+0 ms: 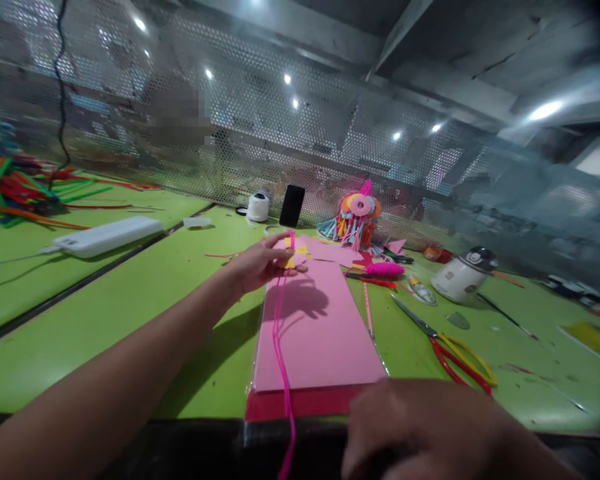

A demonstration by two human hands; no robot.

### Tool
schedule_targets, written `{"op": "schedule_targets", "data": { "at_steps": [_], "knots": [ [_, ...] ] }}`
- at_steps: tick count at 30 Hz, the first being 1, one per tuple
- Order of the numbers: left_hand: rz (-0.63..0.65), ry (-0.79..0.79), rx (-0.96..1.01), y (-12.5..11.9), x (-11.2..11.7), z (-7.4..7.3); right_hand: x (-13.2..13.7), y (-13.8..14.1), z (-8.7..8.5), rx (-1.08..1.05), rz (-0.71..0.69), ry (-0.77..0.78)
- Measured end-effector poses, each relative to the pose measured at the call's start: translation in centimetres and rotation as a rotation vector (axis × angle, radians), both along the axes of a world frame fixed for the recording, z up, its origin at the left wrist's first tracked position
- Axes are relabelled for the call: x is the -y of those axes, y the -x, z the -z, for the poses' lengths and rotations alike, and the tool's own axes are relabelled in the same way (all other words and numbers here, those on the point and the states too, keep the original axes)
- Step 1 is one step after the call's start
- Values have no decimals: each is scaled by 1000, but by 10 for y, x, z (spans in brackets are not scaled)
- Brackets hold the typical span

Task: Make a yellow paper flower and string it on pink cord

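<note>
My left hand [263, 265] grips a small pink and yellow paper piece [299, 253] between thumb and fingers, above the far part of a pink sheet [315, 333]. Bright pink yarn [280, 353] hangs from that piece and runs down over the sheet past the table's near edge. My right hand [425, 430] is low at the near edge, right of the yarn, with its fingers curled in. What those fingers hold, if anything, is hidden. Under the pink sheet lies a red layer [320, 403], its near strip showing.
Scissors [437, 337], a pink yarn bundle [385, 269] and a white pot [460, 275] stand or lie at right. A tasselled paper ornament [357, 213], a dark phone [292, 205] and a white thread spool [258, 207] are behind. At left are a power strip [110, 235] and coloured strips [20, 193].
</note>
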State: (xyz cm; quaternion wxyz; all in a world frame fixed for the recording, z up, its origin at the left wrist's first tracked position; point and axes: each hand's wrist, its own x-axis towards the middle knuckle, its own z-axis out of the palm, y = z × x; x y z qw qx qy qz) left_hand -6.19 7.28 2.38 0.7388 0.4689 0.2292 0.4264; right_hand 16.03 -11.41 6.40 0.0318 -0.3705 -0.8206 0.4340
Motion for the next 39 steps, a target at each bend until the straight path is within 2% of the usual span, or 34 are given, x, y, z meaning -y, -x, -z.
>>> {"op": "schedule_targets", "data": {
  "at_steps": [1, 2, 4, 6, 7, 9, 11, 14, 17, 20, 26, 30, 34, 39],
  "knots": [
    [71, -4, -20, -2, 4, 0, -7, -6, -2, -56, 28, -36],
    [125, -7, -36, -3, 9, 0, -17, -10, -2, -130, 114, -71],
    [209, -4, -65, -7, 16, 1, -45, -14, 4, -330, 414, -146],
    [277, 1, -88, -11, 23, 2, -75, -11, 15, -537, 655, -85],
    [310, -2, -101, -12, 26, 2, -88, -7, 21, -609, 684, -14],
    [372, -20, -132, -16, 31, 4, -108, 2, 32, -707, 634, 140],
    [425, -36, -164, -19, 35, 6, -119, 11, 41, -770, 601, 196],
    [469, -45, -179, -24, 40, 8, -126, 18, 47, -830, 689, 107],
    [450, -39, -154, -27, 44, 8, -128, 21, 48, -863, 805, 29],
    [431, -23, -122, -31, 47, 8, -125, 22, 46, -903, 862, 2],
    [329, 126, 30, -44, 55, 10, -119, 27, 49, -765, 900, -367],
    [304, 239, 145, -52, 60, 7, -119, 31, 51, -770, 925, -439],
    [274, 288, 112, -58, 64, 7, -114, 38, 51, -754, 925, -486],
    [247, 288, 96, -59, 66, 10, -109, 42, 46, -632, 923, -739]
  ]
}}
